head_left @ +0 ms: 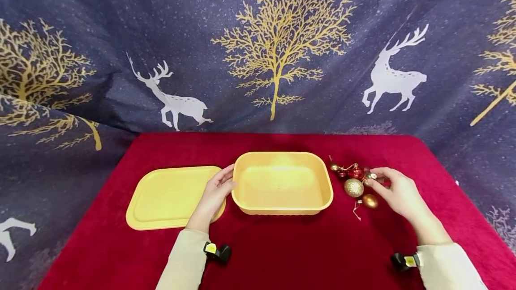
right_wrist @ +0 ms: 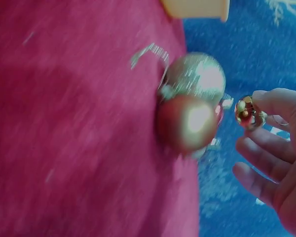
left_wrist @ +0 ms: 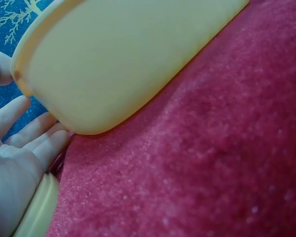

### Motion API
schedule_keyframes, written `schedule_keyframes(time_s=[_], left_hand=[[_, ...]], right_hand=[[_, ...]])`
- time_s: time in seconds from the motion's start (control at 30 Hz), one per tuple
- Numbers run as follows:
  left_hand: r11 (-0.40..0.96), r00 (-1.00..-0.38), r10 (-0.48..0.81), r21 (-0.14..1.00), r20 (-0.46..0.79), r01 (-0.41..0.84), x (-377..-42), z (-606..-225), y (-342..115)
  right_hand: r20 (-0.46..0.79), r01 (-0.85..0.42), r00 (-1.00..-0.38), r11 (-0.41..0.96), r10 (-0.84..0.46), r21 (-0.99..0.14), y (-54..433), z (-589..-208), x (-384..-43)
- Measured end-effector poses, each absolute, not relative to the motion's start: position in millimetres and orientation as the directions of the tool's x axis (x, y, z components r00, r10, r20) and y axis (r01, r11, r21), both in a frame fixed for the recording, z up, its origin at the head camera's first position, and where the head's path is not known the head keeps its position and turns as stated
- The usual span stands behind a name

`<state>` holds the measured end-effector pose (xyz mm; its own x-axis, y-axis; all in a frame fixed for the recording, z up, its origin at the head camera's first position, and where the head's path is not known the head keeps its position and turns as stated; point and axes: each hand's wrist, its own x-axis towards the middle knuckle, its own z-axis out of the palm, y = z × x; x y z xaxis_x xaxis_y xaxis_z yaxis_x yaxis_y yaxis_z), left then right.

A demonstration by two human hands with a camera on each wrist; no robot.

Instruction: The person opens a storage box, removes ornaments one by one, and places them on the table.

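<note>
My left hand (head_left: 215,194) grips the left end of a yellow plastic box (head_left: 282,211), its thumb at the rim and its fingers against the outer wall. The box stands upright with bare floor inside. To its right, my right hand (head_left: 399,194) pinches a small shiny gold bauble (right_wrist: 247,112) between thumb and fingertips, above a cluster of Christmas ornaments. In that cluster are a glittery gold ball (head_left: 354,188), a smooth copper-gold ball (head_left: 370,201), a red ornament (head_left: 356,172) and a small gold ball (head_left: 334,167). The right wrist view blurs the cluster.
A yellow lid (head_left: 169,196) lies flat left of the box, partly under my left forearm and hand. Red cloth (head_left: 282,254) covers the table. Behind it hangs a dark blue curtain (head_left: 193,48) with deer and golden trees.
</note>
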<state>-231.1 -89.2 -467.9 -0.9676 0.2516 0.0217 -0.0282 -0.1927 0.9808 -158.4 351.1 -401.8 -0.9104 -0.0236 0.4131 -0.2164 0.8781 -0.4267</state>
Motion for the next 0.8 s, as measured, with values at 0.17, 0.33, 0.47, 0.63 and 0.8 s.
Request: schedule_keyframes(time_s=[0.17,0.33,0.47,0.63,0.8], left_hand=[[-0.186,-0.968,0.25,0.982,0.016,-0.032,-230.8,-469.4,-92.7],[-0.151,-0.969,0.246,0.988,0.004,-0.035,-230.3,-467.4,-97.0],[-0.15,-0.971,0.238,0.988,0.002,-0.035,-229.4,-465.8,-98.5],[-0.121,-0.974,0.225,0.992,0.0,-0.028,-233.3,-462.7,-93.7],[0.004,-0.977,0.212,1.0,-0.018,-0.018,-235.1,-457.2,-91.4]], right_hand=[[0.356,-0.162,-0.934,0.885,0.005,-0.436,360.4,-411.2,-155.4],[0.261,-0.086,-0.964,0.884,0.042,-0.46,359.0,-419.1,-157.6],[0.218,-0.068,-0.975,0.885,0.039,-0.461,356.5,-422.2,-160.8],[0.236,-0.075,-0.971,0.902,0.031,-0.424,358.0,-422.0,-161.9],[0.264,-0.099,-0.965,0.911,0.011,-0.4,359.7,-422.3,-161.0]])
